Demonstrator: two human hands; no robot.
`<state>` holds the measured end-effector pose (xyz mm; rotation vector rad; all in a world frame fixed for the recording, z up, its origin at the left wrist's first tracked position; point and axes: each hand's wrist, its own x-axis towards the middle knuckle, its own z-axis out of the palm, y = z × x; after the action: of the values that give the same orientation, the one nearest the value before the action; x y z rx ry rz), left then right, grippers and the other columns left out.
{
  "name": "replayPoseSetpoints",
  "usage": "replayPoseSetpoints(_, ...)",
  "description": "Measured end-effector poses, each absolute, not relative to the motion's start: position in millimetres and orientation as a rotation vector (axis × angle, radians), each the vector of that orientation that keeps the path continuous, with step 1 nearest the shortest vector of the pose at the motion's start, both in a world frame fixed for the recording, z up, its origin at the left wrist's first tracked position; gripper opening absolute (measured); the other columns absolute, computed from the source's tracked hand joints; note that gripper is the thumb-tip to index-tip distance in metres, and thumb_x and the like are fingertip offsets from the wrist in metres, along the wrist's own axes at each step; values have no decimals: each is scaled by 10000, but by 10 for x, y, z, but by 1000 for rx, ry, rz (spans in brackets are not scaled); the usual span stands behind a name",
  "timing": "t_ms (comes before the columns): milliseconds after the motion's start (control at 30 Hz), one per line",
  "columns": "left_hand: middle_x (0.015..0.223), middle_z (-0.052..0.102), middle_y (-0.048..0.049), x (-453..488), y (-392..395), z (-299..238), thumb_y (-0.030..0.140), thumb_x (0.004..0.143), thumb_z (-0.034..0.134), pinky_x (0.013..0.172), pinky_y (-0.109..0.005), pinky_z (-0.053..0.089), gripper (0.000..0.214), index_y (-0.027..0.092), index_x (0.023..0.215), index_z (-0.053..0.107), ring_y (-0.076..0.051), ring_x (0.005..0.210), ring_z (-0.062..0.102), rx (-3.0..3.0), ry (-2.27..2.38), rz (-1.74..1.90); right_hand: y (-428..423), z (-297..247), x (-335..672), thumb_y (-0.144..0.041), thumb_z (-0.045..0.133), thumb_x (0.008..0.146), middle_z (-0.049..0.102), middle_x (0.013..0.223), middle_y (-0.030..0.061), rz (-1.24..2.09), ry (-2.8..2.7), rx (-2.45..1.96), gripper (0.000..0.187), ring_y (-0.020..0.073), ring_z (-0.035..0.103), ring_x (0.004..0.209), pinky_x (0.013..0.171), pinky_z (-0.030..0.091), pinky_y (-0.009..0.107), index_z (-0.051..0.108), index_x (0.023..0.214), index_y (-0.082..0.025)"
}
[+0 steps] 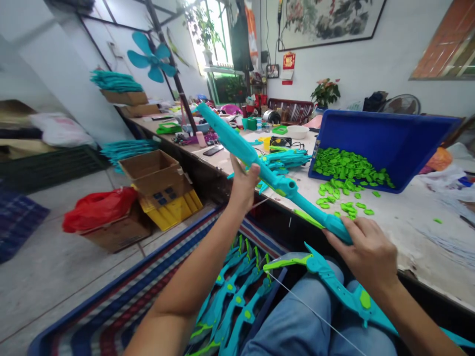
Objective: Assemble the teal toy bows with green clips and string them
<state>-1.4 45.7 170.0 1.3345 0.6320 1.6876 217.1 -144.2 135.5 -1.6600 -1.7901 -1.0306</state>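
Note:
A long teal plastic toy bow (265, 173), seen nearly edge-on with lime green parts, slants across the view above the table edge. My left hand (243, 187) is closed around its middle, with the thumb up against it and some fingers hidden behind. Its near end is gripped in my right hand (365, 247). Across my lap rests another teal bow (339, 289) with a lime green limb, a green oval piece and a white string. Several similar bows (237, 299) lie in rows beside my legs, on a striped cloth (148, 269).
A tilted blue bin (374, 131) on the table (411, 240) holds many small green pieces (345, 163), some spilled out. Behind my left hand is a pile of teal parts (284, 160). Cardboard boxes (152, 173) and a red bag (100, 210) stand on the floor at left.

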Motion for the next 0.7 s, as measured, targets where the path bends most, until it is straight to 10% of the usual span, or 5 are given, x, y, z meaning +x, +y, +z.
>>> replayPoseSetpoints(167, 1181, 582, -55, 73, 504, 1828, 573, 581, 804, 832, -326, 522, 714, 293, 1171, 514, -236, 1051, 609, 1260, 689, 1844, -1164, 1095, 1978, -442, 543, 895, 600, 812, 99, -817, -1732, -1620, 313, 258, 547, 817, 746, 453, 361, 630, 1066, -194)
replayPoseSetpoints(333, 1262, 553, -80, -178, 592, 1575, 746, 734, 548, 927, -349, 478, 661, 295, 1215, 492, -228, 1255, 487, 1367, 854, 1840, -906, 974, 2028, -496, 513, 889, 607, 863, 91, -425, -1547, -1582, 352, 255, 568, 833, 754, 479, 376, 624, 1056, -206)
replayPoseSetpoints(467, 941, 636, -104, -74, 312, 1093, 848, 709, 419, 679, -335, 518, 729, 199, 1019, 542, -238, 920, 639, 947, 1089, 1372, -840, 914, 1987, -474, 452, 925, 635, 998, 107, -241, -1420, -1523, 403, 243, 602, 925, 797, 499, 342, 572, 1189, -194)
replayPoseSetpoints(700, 1002, 614, -43, 532, -181, 872, 602, 593, 781, 778, -304, 490, 670, 234, 1083, 509, -212, 942, 609, 953, 785, 1316, -884, 444, 1565, -489, 354, 963, 607, 916, 100, -211, -1654, -1633, 516, 225, 616, 812, 699, 534, 338, 507, 1320, -149)
